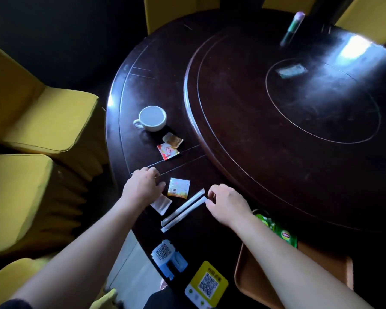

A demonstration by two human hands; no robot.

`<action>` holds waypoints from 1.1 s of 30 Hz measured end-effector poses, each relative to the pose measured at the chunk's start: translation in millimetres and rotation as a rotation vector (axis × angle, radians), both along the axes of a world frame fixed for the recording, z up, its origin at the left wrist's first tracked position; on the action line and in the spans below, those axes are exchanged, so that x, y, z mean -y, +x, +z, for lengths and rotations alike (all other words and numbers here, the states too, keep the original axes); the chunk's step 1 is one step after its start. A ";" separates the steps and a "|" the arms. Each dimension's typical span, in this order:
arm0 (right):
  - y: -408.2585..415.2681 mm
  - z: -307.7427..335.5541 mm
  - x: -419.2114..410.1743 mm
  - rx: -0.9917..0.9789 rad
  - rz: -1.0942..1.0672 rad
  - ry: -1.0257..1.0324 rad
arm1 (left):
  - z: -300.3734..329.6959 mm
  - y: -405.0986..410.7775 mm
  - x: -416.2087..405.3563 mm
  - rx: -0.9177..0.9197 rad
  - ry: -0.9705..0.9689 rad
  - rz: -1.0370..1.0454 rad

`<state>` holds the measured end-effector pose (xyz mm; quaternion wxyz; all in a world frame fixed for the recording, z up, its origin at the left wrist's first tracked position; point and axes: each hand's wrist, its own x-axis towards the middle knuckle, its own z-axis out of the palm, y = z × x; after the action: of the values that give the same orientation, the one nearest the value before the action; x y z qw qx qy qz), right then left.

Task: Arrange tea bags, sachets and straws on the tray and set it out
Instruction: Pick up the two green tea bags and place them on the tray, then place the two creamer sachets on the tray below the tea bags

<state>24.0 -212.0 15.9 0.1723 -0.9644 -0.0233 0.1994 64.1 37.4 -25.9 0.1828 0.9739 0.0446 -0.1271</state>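
Two paper-wrapped straws (pixel 183 210) lie side by side on the dark table. My right hand (pixel 228 202) hovers at their upper ends, fingertips pinching toward the tip of one. My left hand (pixel 142 186) rests palm down beside an orange-white sachet (pixel 178 188), partly over a white sachet (pixel 161 204). A red-white sachet (pixel 168 150) and a brown tea bag (pixel 172 140) lie farther up. Green tea bags (pixel 284 235) sit by the brown tray (pixel 241 273) at the lower right, under my right forearm.
A white cup (pixel 152 118) stands near the table's left edge. A raised turntable (pixel 299 112) fills the middle, with a tall bottle (pixel 292 29) on it. QR-code stickers (pixel 206 284) mark the near edge. Yellow covered chairs (pixel 38 112) surround the table.
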 end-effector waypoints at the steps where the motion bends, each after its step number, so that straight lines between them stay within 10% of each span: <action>1: 7.4 -1.9 -9.5 -0.006 0.023 -0.002 | -2.1 8.6 -4.8 0.008 0.003 0.022; 19: 58.3 -44.9 -86.8 0.025 0.202 -0.109 | -27.3 100.9 12.9 0.076 0.073 0.083; 33: 55.4 -35.8 -76.0 -0.163 -0.142 0.245 | -10.4 96.0 2.9 0.047 -0.476 0.364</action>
<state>79.4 -136.0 -20.0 0.3035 -0.9160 0.0351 0.2600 160.1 34.4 -36.3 0.4266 0.8824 0.1831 -0.0767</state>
